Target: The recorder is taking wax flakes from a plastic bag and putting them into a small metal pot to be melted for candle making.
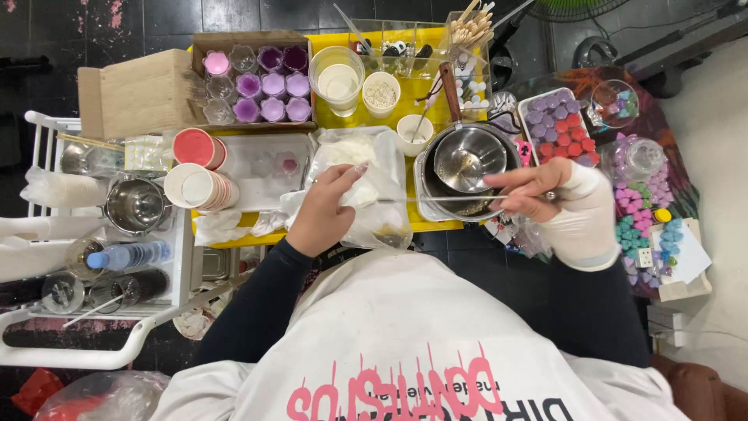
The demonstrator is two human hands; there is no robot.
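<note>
The left hand (327, 209) is pressing into a clear plastic bag of white flakes (360, 181) on the yellow worktop (405, 97), grip clenching it; the right hand (545, 191) is pinching a thin metal rod (460, 198) lying across the saucepan (466, 160).

The counter (413, 93) is bright yellow. A brown cardboard box (234, 43) holds pink and purple candle cups (273, 86). A stack of paper cups (204, 189) is white with red rims. The saucepan (467, 160) is silver steel with a brown wooden handle. A white tray (555, 125) carries purple and red wax pieces. The right hand (580, 210) wears a white wrap, above a black sleeve.
</note>
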